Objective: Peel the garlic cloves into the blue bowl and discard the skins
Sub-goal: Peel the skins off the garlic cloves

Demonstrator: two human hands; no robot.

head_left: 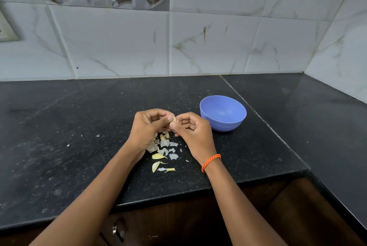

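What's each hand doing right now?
Left hand: pinching the garlic clove.
Right hand: pinching the same clove.

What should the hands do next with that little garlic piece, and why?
Probably finish pulling off its skin. Both the left hand and right hand pinch one garlic clove above the pile of skins, and the blue bowl beside them looks empty, so the clove likely isn't ready to drop in.

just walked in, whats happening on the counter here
A person is peeling a garlic clove, pinching it between the left hand and right hand above the black counter. Loose skins lie beneath the hands. The blue bowl to the right looks empty.
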